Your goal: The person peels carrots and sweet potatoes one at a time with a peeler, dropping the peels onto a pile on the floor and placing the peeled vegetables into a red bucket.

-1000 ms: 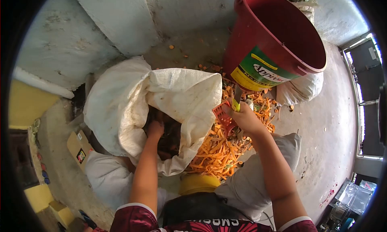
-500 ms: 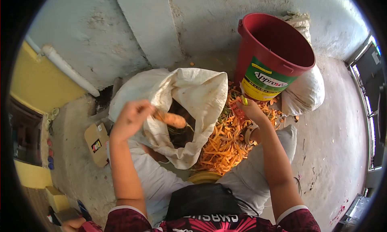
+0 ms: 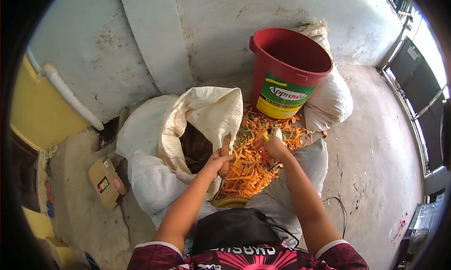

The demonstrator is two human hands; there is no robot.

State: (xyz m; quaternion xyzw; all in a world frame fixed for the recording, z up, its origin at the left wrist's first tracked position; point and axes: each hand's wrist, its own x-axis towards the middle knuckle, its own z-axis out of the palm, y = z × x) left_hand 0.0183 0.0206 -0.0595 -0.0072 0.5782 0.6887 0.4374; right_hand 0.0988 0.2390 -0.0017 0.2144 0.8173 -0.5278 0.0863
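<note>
Shadow swallows what lies inside the open sack [image 3: 217, 104], center frame, and we cannot name it. Just right of center, the fingers [image 3: 269, 145] of the right hand [image 3: 277, 150] cover most of a yellow-marked tool [image 3: 266, 138]. At upper right, the red bucket [image 3: 261, 77] masks part of a white sack [image 3: 331, 103].

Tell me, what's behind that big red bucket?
Behind the red bucket stands a full-looking white sack, its top and right side showing, with the pale wall beyond. The bucket covers the sack's left part and anything else there.
</note>
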